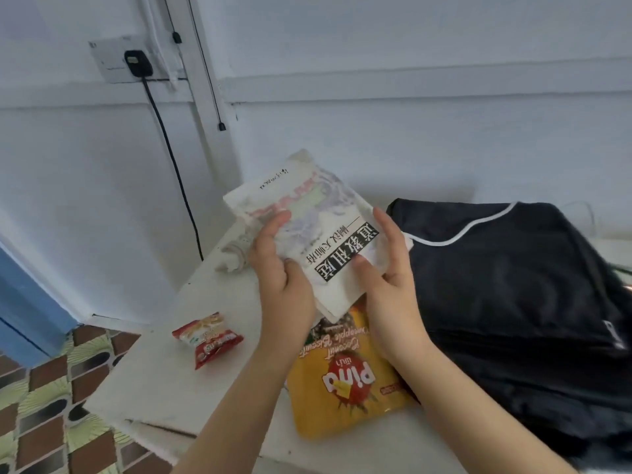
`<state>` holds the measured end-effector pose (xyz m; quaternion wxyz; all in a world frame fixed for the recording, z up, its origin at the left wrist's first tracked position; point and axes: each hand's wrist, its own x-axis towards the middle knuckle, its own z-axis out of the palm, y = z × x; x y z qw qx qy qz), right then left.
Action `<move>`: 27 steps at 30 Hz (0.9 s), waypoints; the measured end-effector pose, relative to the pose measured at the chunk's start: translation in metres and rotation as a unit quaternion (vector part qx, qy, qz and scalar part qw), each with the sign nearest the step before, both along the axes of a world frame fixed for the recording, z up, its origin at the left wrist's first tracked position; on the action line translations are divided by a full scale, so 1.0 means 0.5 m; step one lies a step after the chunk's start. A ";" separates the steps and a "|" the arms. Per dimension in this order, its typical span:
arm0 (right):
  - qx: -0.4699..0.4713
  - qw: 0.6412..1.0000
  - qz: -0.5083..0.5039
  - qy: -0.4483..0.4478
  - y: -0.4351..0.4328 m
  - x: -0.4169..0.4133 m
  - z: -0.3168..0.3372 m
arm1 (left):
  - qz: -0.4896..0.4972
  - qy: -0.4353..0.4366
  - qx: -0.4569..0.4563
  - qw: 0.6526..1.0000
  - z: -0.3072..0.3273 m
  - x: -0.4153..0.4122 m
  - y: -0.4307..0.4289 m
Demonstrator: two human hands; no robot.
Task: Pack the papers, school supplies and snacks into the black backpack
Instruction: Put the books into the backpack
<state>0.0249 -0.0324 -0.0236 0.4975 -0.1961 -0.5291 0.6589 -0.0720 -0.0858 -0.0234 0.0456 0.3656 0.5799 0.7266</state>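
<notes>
Both my hands hold a white booklet [318, 230] with black printed characters, lifted above the white table [164, 381]. My left hand [282, 285] grips its left edge with the thumb on the cover. My right hand [386, 268] grips its right edge, thumb on the cover. Under the booklet lies a yellow Pina biscuit pack [345, 388]. A small red snack packet [208, 338] lies to the left on the table. The black backpack [519, 292] with white piping lies flat on the right, beside my right hand.
A crumpled whitish thing [236, 254] sits at the table's back left. A black cable [178, 176] hangs from a wall socket [136, 63] behind the table. Patterned floor tiles [51, 405] show past the table's left edge. The white wall stands close behind.
</notes>
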 end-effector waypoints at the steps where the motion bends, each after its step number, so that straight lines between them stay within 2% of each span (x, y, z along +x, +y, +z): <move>1: -0.018 1.000 -0.010 -0.001 0.007 0.017 -0.004 | -0.017 0.009 -0.008 1.000 -0.003 0.013 0.009; 6: -0.145 0.988 -0.047 -0.014 0.021 0.111 -0.025 | -0.149 0.009 -0.033 0.988 -0.022 0.086 0.041; 10: -0.196 0.976 -0.091 0.026 0.038 0.192 -0.022 | -0.317 -0.042 0.014 0.947 -0.031 0.124 0.058; 14: -0.212 0.963 -0.150 0.072 0.051 0.266 -0.013 | -0.404 0.060 -0.079 0.909 -0.061 0.159 0.059; 17: -0.213 0.953 -0.186 0.105 0.053 0.315 -0.006 | -0.463 0.223 -0.185 0.837 -0.087 0.177 0.062; 19: -0.212 0.947 -0.207 0.124 0.051 0.343 -0.001 | -0.453 0.344 -0.205 0.797 -0.094 0.188 0.068; 20: -0.210 0.944 -0.217 0.132 0.050 0.356 0.001 | -0.438 0.383 -0.191 0.791 -0.094 0.191 0.075; 22: -0.203 0.940 -0.234 0.144 0.048 0.377 0.005 | -0.391 0.432 -0.128 0.802 -0.094 0.195 0.098; 25: -0.186 0.938 -0.256 0.146 0.040 0.399 0.010 | -0.258 0.498 -0.013 0.828 -0.094 0.192 0.144; 26: -0.180 0.937 -0.261 0.148 0.038 0.404 0.011 | -0.209 0.540 0.027 0.815 -0.092 0.189 0.159; 27: -0.176 0.936 -0.265 0.151 0.035 0.409 0.011 | -0.176 0.589 0.056 0.787 -0.091 0.185 0.175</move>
